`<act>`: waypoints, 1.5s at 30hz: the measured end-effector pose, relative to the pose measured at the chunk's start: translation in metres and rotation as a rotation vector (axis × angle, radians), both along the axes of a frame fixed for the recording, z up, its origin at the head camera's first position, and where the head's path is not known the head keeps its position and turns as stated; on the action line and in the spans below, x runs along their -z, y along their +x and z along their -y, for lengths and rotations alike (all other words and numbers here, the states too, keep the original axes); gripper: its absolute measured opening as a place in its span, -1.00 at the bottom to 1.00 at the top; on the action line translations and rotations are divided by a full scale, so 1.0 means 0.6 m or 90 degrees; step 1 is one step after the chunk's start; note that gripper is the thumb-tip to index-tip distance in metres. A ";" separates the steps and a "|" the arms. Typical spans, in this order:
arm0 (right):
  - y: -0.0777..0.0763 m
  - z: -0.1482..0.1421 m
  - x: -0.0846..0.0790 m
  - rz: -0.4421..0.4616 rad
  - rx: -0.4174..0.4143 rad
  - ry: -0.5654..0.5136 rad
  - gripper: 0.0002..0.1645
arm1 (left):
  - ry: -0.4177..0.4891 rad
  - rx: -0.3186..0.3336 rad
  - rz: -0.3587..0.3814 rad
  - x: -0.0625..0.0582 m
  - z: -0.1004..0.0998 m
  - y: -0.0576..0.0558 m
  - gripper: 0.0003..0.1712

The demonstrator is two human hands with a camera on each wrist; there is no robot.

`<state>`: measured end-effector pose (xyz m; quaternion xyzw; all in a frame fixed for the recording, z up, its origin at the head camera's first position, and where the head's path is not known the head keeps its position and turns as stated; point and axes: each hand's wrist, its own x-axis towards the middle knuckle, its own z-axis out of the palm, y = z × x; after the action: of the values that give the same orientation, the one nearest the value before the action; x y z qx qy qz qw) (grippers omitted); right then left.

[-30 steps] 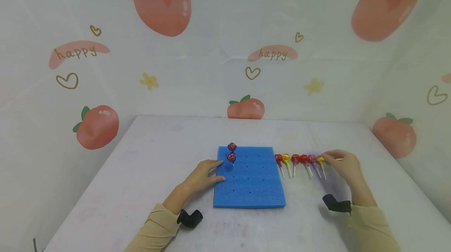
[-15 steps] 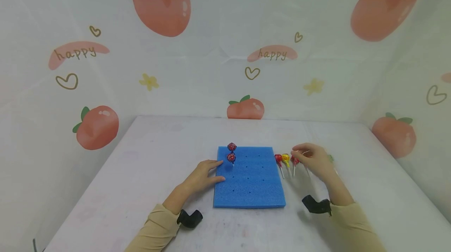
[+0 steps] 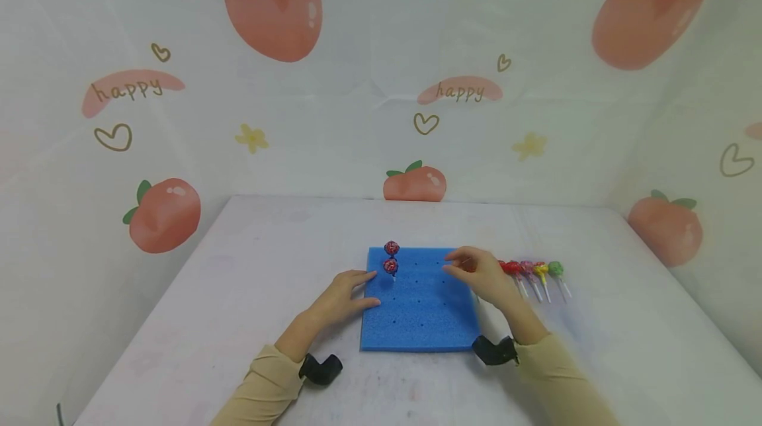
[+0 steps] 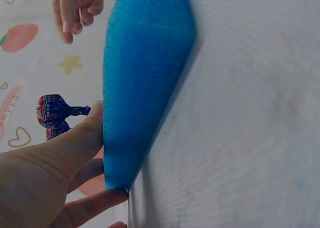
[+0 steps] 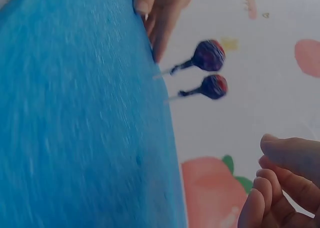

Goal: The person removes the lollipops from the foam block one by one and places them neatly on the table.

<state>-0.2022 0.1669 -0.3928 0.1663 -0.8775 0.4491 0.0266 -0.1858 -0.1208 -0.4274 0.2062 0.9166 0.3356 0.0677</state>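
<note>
A blue foam board [image 3: 417,337] with small holes lies mid-table. Two lollipops in dark, red-patterned wrappers [image 3: 390,266] stand on their sticks near its far left corner. My left hand [image 3: 340,297] rests against the board's left edge. In the left wrist view its thumb [image 4: 90,120] lies on the top surface, and a straight finger [image 4: 100,203] touches the side. My right hand [image 3: 481,274] hovers over the board's far right part, thumb and index finger apart. In the right wrist view, its loosely bent fingers [image 5: 265,188] have nothing between them.
Right of the board a row of wrapped lollipops lies on the white table [image 3: 595,320]: red [image 3: 512,268], pink [image 3: 527,268], yellow [image 3: 540,269] and green [image 3: 556,268]. The right hand hides the row's left end. A patterned cloth wall [image 3: 357,135] rises behind the table.
My right hand has moved left along the lollipop row, from its right end to over the foam board. The green lollipop has come into view. My left hand has stayed in place.
</note>
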 end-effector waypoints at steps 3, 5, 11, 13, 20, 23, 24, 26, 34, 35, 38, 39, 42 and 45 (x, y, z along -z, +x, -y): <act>-0.003 0.020 0.008 0.010 -0.012 0.004 -0.71 | 0.001 0.000 -0.001 0.000 0.000 0.000 -0.31; -0.006 0.032 0.013 0.015 -0.020 0.008 -0.71 | 0.002 -0.002 0.001 0.000 0.000 0.000 -0.31; -0.009 0.063 0.025 0.029 -0.058 -0.001 -0.70 | -0.002 -0.011 0.005 0.001 -0.001 -0.001 -0.31; -0.010 0.071 0.028 0.027 -0.069 -0.005 -0.69 | -0.004 -0.015 0.008 0.002 -0.001 -0.001 -0.31; -0.009 0.096 0.030 0.042 -0.072 -0.014 -0.68 | -0.007 -0.016 0.005 0.000 -0.002 -0.002 -0.32; -0.011 0.104 0.035 0.045 -0.075 -0.017 -0.67 | -0.008 -0.014 0.002 0.000 -0.002 -0.002 -0.32; -0.012 0.107 0.036 0.047 -0.073 -0.017 -0.67 | -0.008 -0.014 0.001 0.000 -0.002 -0.002 -0.32; -0.013 0.113 0.038 0.054 -0.069 -0.016 -0.66 | -0.007 -0.013 0.001 0.000 -0.003 -0.002 -0.32; -0.013 0.130 0.043 0.076 -0.053 -0.020 -0.62 | -0.003 -0.009 -0.001 0.001 -0.002 -0.003 -0.32; -0.013 0.131 0.044 0.078 -0.050 -0.019 -0.62 | -0.003 -0.009 -0.001 0.001 -0.002 -0.003 -0.32; -0.014 0.135 0.048 0.084 -0.039 -0.018 -0.64 | -0.003 -0.005 -0.004 0.002 -0.001 -0.002 -0.32; -0.015 0.136 0.050 0.083 -0.036 -0.019 -0.65 | -0.003 -0.004 -0.005 0.002 -0.001 -0.002 -0.32; -0.016 0.139 0.051 0.079 -0.028 -0.021 -0.68 | -0.002 0.001 -0.014 0.003 -0.001 -0.003 -0.32; -0.016 0.141 0.051 0.077 -0.022 -0.028 -0.73 | 0.000 0.003 -0.020 0.005 0.000 -0.005 -0.32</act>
<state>-0.2120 0.0821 -0.4232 0.1533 -0.8645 0.4778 -0.0302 -0.1889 -0.1205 -0.4303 0.2137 0.9170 0.3325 0.0543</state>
